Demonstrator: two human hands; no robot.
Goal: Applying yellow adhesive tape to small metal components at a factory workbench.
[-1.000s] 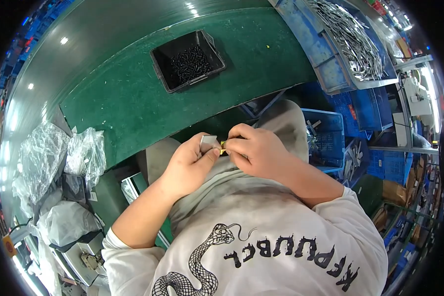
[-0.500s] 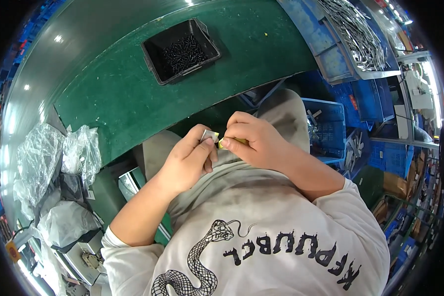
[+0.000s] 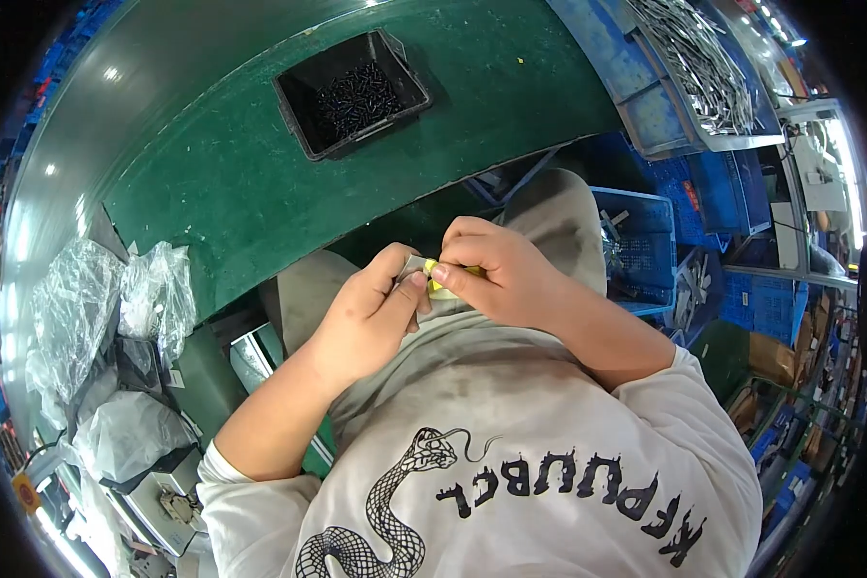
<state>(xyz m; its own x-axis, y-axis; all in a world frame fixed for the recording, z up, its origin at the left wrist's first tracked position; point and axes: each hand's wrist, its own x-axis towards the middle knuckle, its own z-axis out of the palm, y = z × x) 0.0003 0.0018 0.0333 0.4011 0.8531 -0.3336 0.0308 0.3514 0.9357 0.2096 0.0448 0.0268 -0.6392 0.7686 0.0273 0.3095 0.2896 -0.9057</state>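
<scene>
Head view: what does each hand hold?

The left hand (image 3: pixel 371 308) pinches a small silvery flat piece (image 3: pixel 413 265) between thumb and forefinger; the right hand (image 3: pixel 506 275) grips a small yellow piece (image 3: pixel 434 285), mostly covered by its fingers.

Where are those pieces?

Over the lap (image 3: pixel 308 294), on the near side of the green surface (image 3: pixel 231 207). They meet closely; whether they touch, I cannot tell.

And around them?

Far on the surface, a black bin (image 3: pixel 297 120) holds small black parts (image 3: pixel 359 101). Far right, a blue crate (image 3: pixel 650 120) is heaped with metal strips (image 3: pixel 694 67). Clear plastic bags (image 3: pixel 77 308) lie left.
</scene>
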